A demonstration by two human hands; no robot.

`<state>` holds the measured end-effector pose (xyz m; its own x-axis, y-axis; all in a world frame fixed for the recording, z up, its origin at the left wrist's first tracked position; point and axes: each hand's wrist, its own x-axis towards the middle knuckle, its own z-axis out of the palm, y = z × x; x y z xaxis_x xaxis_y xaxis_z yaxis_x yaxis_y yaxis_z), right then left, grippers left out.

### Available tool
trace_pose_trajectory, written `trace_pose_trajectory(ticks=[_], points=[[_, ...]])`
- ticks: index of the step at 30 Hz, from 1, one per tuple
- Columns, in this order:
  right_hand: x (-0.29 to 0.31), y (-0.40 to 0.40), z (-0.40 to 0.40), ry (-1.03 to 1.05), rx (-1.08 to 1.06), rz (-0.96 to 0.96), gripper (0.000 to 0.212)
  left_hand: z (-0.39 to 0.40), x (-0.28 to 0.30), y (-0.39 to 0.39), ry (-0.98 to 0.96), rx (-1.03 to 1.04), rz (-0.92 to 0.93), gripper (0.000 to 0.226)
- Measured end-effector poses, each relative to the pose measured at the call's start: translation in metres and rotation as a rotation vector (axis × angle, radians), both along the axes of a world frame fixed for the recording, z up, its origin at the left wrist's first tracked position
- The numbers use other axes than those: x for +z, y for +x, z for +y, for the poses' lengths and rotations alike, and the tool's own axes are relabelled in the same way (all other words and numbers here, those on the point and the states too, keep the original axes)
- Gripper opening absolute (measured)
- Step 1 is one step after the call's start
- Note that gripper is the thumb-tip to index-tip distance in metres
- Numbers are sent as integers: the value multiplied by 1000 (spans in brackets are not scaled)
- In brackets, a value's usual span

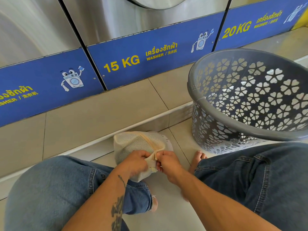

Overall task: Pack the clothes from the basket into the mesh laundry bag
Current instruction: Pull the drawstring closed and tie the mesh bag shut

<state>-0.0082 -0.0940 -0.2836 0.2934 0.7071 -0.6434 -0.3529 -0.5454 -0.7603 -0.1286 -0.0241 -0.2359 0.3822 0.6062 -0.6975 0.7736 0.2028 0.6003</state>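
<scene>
The mesh laundry bag, cream-white and bulging, is seen lying on the pale tiled floor between the person's knees, just in front of a low tiled step. A beige zip seam is seen running across its top toward the near end. That near end is gathered and pinched from both sides: the left hand is curled round the fabric on one side, and the right hand is closed on it from the other, the fingertips of the two hands almost meeting at the seam. Whether a zip pull is held cannot be told.

The basket, round, grey and pierced with flower-shaped holes, is placed on the floor to the right of the bag, near it but not touching, and is tipped toward the camera. No clothes can be made out inside it.

Both legs are covered by blue jeans, and a bare foot is seen beside the basket's base. A tattoo is visible on the left forearm.

Behind the step, steel washing machines are lined up, with blue bands marked "15 KG" and "20 KG".
</scene>
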Motion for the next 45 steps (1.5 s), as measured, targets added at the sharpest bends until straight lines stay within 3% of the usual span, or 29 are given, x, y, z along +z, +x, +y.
trace_pose_trajectory(ticks=[4, 9, 15, 18, 22, 25, 28, 34, 39, 45], points=[[-9, -11, -2, 48, 29, -295, 21, 2, -2, 0, -15, -33, 1, 46], [-14, -12, -4, 102, 19, -377, 20, 3, -6, 0, -33, 16, -26, 46], [-16, -5, -10, 57, 73, -208, 24, 1, -11, 6, -168, 211, -85, 41], [-13, -2, -13, 5, 117, -195, 25, 5, -12, 13, -227, 391, -114, 19], [-8, -1, -16, -9, 140, -204, 24, 4, -11, 24, -138, 462, -44, 31], [-6, 2, -18, 0, 166, -233, 19, 3, -8, 30, -128, 470, -31, 25], [-7, 4, -17, -28, 159, -243, 26, 4, -9, 31, -176, 530, -62, 15], [-6, -1, -9, -121, 101, -220, 24, 5, -16, 33, -164, 593, -128, 20], [-2, -2, -3, -147, 8, -147, 7, 1, -19, 40, -147, 705, -213, 23], [-12, 6, -9, -48, 122, -225, 18, 3, -21, 42, -193, 882, -297, 23]])
